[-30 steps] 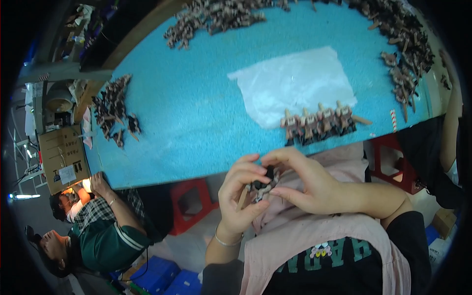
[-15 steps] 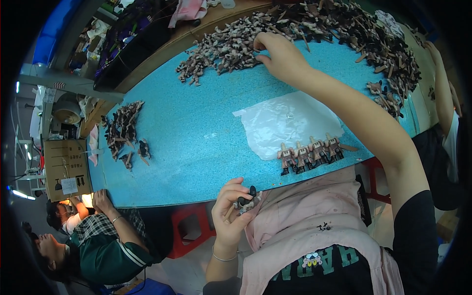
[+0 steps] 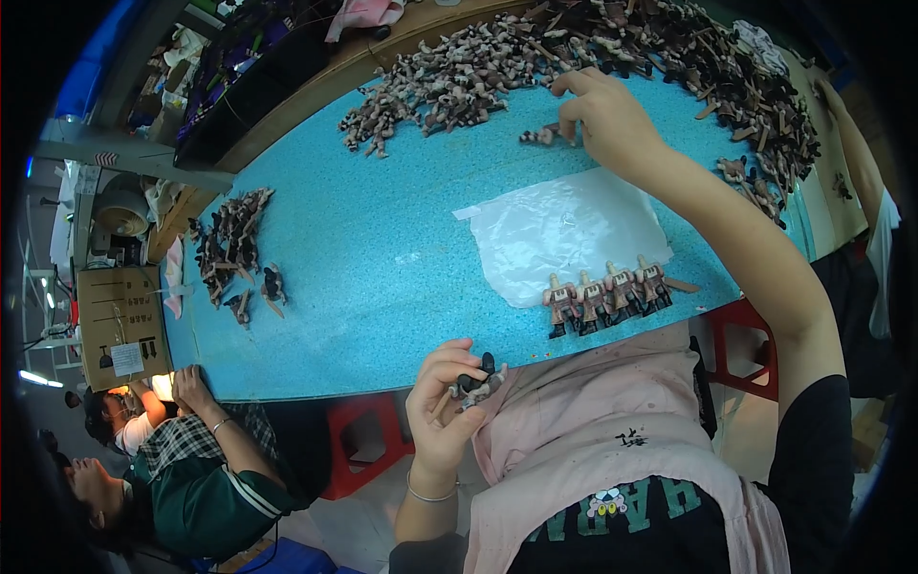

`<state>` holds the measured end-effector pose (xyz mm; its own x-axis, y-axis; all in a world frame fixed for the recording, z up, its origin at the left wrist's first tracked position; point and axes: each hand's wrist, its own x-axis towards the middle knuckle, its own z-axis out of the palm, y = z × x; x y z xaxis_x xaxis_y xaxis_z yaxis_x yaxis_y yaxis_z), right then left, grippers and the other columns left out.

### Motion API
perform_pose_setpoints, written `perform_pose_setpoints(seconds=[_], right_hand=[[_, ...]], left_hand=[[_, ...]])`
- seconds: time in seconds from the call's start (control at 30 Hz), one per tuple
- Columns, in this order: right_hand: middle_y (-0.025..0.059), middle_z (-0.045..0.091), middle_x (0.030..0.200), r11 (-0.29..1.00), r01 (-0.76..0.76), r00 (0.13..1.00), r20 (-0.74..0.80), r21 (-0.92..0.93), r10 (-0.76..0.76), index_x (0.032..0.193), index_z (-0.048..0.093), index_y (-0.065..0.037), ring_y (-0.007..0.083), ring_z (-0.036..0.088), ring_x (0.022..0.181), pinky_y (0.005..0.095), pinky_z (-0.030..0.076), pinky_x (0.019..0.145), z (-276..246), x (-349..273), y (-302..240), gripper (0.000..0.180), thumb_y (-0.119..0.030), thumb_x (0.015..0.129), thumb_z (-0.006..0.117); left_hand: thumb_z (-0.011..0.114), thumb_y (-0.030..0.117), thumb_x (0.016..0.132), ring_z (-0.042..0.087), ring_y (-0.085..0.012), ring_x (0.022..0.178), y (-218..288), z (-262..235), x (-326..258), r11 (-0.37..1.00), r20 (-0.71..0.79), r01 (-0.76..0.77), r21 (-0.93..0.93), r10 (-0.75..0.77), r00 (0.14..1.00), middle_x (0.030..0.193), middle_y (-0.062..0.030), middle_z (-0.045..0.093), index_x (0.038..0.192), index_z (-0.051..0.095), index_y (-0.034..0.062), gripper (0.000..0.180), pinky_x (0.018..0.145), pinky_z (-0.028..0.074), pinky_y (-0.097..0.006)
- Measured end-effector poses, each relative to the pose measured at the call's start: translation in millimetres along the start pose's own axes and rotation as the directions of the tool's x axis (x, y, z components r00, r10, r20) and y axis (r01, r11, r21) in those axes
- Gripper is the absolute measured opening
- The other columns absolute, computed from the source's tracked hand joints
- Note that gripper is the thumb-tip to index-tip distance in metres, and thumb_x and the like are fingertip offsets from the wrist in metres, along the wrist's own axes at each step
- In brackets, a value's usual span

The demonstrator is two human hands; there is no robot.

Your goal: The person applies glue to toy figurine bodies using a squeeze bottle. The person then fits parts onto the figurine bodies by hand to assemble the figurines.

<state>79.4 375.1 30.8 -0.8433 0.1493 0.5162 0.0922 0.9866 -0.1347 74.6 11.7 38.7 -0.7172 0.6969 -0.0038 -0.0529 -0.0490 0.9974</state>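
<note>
My left hand (image 3: 440, 407), at the near table edge, is closed around a small toy figure (image 3: 478, 383) with black and pale parts. Above the blue tabletop (image 3: 344, 258), my right hand (image 3: 612, 120) pinches another toy figure (image 3: 543, 136) just in front of the large pile; its fingers partly cover the figure. Several brown-and-cream toy figures with black boots (image 3: 593, 301) lie side by side along the near edge of a clear plastic sheet (image 3: 555, 225).
A heap of pale toy figures (image 3: 449, 81) runs along the far side, joining darker ones (image 3: 727, 86) at right. A smaller pile (image 3: 229, 244) lies at left. Beyond it stand a cardboard box (image 3: 122, 325) and a co-worker in a green shirt (image 3: 206, 497). Red stools (image 3: 368, 445) stand below.
My right hand has drawn back from the far pile, toward the right and nearer, with a toy figure in its fingers. My left hand keeps its figure in nearly the same place.
</note>
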Motion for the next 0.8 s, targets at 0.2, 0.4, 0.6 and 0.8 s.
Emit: perform_pose_setpoints(seconds=[0.2, 0.4, 0.6, 0.8], right_hand=[[0.0126, 0.062, 0.1, 0.981, -0.114, 0.988, 0.124, 0.159, 0.095, 0.095, 0.062, -0.003, 0.0312, 0.057, 0.101, 0.0423, 0.046, 0.085, -4.7, 7.0, -8.7, 0.024, 0.008, 0.074, 0.056], [0.0148, 0.066, 0.086, 0.965, -0.247, 0.937, 0.277, 0.091, 0.213, 0.107, 0.057, -0.004, 0.0304, 0.066, 0.082, 0.0404, 0.052, 0.072, -5.4, 0.7, -13.4, 0.024, -0.013, 0.086, 0.064], [0.0121, 0.068, 0.083, 0.915, -0.402, 0.85, 0.37, -0.002, 0.375, 0.105, 0.06, -0.003, 0.0295, 0.066, 0.075, 0.0384, 0.052, 0.071, -16.7, 6.7, -25.3, 0.022, -0.021, 0.092, 0.058], [0.0134, 0.061, 0.095, 0.929, -0.293, 0.923, 0.322, 0.226, 0.212, 0.114, 0.062, -0.005, 0.0273, 0.06, 0.088, 0.0364, 0.048, 0.079, -4.9, -14.3, 17.3, 0.024, -0.011, 0.094, 0.05]], left_hand=[[0.076, 0.042, 0.075, 0.045, -0.0292, 0.121, 3.7, 0.1, -1.9, 0.999, -0.018, -0.011, 0.038, 0.012, 1.0, 0.108, -0.0111, 0.055, 0.093, 0.062, 0.0011, 0.047, 0.103, 0.033, -0.043], [0.077, 0.03, 0.074, 0.046, -0.031, 0.121, 1.9, -10.3, -0.9, 0.99, 0.013, -0.139, 0.028, 0.139, 0.99, 0.11, -0.0119, 0.058, 0.096, 0.064, 0.0005, 0.039, 0.101, 0.035, -0.044], [0.077, 0.033, 0.075, 0.045, -0.0307, 0.121, 3.0, -17.6, -3.2, 0.989, -0.02, -0.137, 0.055, 0.138, 0.99, 0.109, -0.0107, 0.058, 0.096, 0.065, 0.0013, 0.04, 0.101, 0.035, -0.043], [0.077, 0.015, 0.07, 0.052, -0.031, 0.113, 14.8, -47.0, 20.5, 0.779, 0.033, -0.2, 0.594, 0.225, 0.974, 0.108, -0.0114, 0.059, 0.099, 0.064, 0.0032, 0.034, 0.097, 0.039, -0.041]])
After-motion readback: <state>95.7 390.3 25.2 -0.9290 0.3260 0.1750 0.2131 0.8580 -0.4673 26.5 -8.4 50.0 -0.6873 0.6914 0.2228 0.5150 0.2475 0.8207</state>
